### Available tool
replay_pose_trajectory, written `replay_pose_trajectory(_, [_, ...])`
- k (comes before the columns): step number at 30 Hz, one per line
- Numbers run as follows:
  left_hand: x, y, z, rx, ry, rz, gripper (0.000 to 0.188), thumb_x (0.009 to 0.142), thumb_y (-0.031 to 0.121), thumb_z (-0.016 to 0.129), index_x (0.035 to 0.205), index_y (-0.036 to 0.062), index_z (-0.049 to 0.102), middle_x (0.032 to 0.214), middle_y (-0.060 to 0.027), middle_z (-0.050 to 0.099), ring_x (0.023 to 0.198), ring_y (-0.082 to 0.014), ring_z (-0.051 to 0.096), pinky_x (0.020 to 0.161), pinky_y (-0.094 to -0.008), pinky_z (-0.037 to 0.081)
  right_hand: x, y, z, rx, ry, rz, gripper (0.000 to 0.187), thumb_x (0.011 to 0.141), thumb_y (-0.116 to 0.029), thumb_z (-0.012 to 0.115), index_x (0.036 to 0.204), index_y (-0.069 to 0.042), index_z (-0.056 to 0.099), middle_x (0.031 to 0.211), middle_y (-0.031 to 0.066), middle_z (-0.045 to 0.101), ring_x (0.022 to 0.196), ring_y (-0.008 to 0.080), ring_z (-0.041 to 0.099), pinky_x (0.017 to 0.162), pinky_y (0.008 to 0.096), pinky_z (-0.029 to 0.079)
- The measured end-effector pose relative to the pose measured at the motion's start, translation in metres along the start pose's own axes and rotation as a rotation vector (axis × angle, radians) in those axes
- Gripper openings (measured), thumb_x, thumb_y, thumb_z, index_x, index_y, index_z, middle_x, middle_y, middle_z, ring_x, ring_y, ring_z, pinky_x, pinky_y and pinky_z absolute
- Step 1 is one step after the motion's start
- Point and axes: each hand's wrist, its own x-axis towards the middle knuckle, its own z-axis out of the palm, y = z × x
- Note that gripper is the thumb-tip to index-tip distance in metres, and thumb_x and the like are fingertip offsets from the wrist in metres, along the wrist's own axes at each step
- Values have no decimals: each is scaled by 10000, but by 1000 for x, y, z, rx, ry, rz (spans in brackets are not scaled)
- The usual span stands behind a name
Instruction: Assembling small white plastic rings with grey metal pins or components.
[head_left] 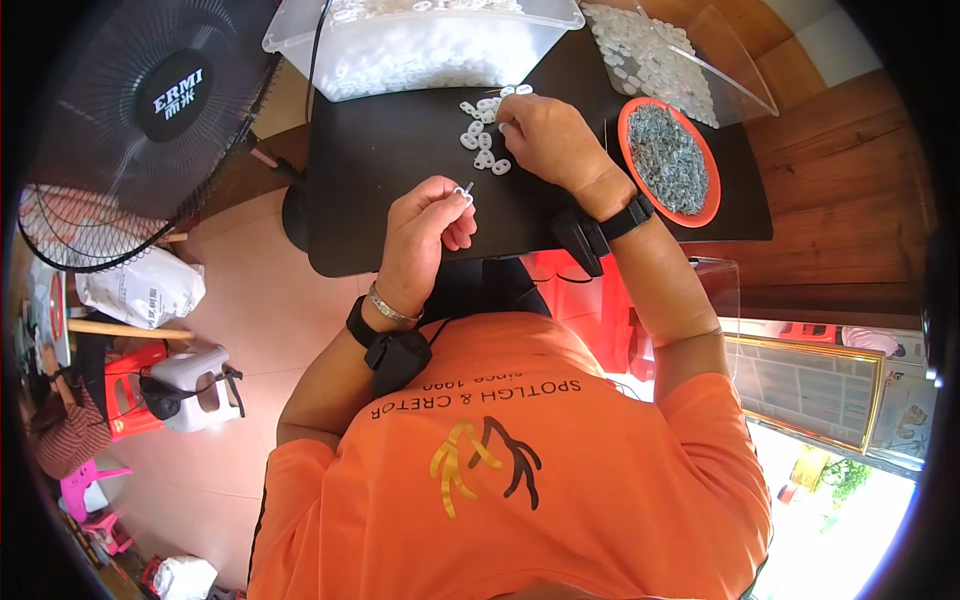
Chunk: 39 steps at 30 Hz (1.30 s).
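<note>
My left hand (433, 225) is above the near part of the dark table, thumb and forefinger pinched on a small white plastic piece (463, 195). A thin metal pin (470, 186) sticks up from that piece. Farther right, my right hand (545, 135) is lowered at a loose group of small white plastic pieces (484, 141), rounded and with holes. Its fingers are curled, and whatever lies between their tips is hidden. Some pieces also show just beyond its knuckles.
A translucent bin (420, 55) full of white pieces stands at the table's (370, 190) far side. An orange bowl (712, 200) of metal pins sits right, below a clear tray (690, 85) of pale pieces. A black fan (150, 120) is at left. Another person's striped sleeve (75, 440) shows far left.
</note>
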Motion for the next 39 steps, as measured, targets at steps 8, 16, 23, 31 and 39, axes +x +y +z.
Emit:
replay_pose_trajectory(8, [2, 5, 5, 22, 16, -23, 218, 905, 187, 498, 777, 34, 584, 662, -26, 577, 567, -78, 502, 553, -212, 380, -25, -20, -34, 1032, 27, 379, 131, 887, -92, 591, 981, -17, 643, 859, 61, 669, 746, 137, 632, 668, 248, 477])
replay_pose_trajectory(16, [10, 5, 18, -29, -15, 102, 224, 895, 210, 518, 812, 20, 605, 691, -50, 607, 589, -97, 533, 568, -216, 397, -55, -64, -22, 1593, 113, 476, 120, 886, -102, 637, 986, -37, 650, 887, 23, 657, 775, 79, 588, 647, 210, 445])
replay_pose_trajectory(23, [8, 1, 21, -85, -8, 79, 237, 908, 207, 502, 850, 10, 618, 725, -58, 616, 603, -99, 534, 571, -218, 398, -63, -49, -19, 1586, 42, 453, 126, 839, -126, 689, 904, -27, 644, 809, 20, 647, 689, 70, 573, 596, 196, 431])
replay_pose_trajectory(31, [2, 3, 24, -8, 19, 68, 229, 900, 191, 501, 832, 12, 625, 697, -35, 593, 582, -84, 508, 551, -216, 389, -66, -48, -20, 1912, -26, 608, 119, 858, -86, 646, 947, -9, 630, 806, 54, 656, 687, 106, 605, 614, 219, 475])
replay_pose_trajectory(39, [-1, 8, 27, 113, 58, 10, 196, 881, 170, 532, 807, 9, 615, 674, -16, 569, 577, -57, 486, 531, -197, 374, -70, -53, -26, 1719, 39, 508, 113, 868, -89, 640, 953, -14, 643, 808, 45, 652, 703, 96, 603, 646, 217, 474])
